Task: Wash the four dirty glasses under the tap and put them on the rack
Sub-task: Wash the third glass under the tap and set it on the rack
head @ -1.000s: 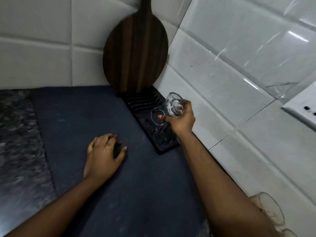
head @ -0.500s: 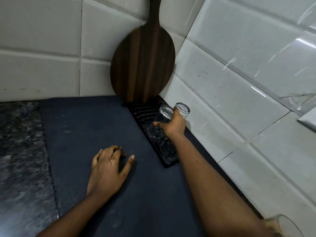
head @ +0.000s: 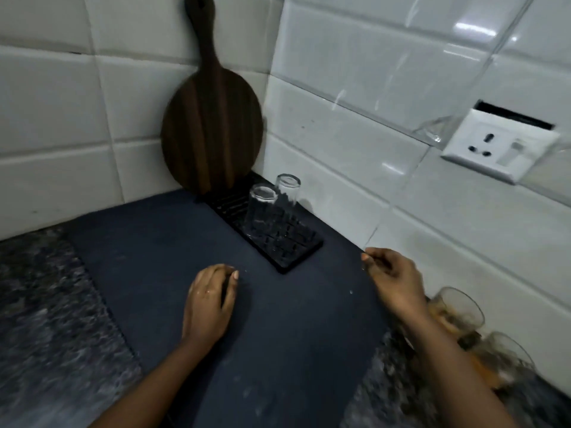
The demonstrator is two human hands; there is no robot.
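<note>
Two clean glasses stand upside down on the black rack (head: 293, 257) by the tiled wall: the nearer glass (head: 261, 211) and the farther glass (head: 287, 193), side by side. My right hand (head: 392, 276) hovers empty to the right of the rack, fingers loosely curled. Palm down on the dark mat (head: 278, 335) rests my left hand (head: 210, 298), in front of the rack. Two dirty glasses with brown residue stand at the lower right, one (head: 457, 310) just behind my right wrist and another (head: 503, 359) nearer the frame edge.
A round dark wooden board (head: 213, 131) leans in the wall corner behind the rack. A white wall socket (head: 500, 146) sits on the right wall. Speckled stone counter (head: 46, 319) lies left of the mat.
My right hand set the glass upside down on the rack beside the other one, let go and drew back to the right. My left hand stayed on the mat.
</note>
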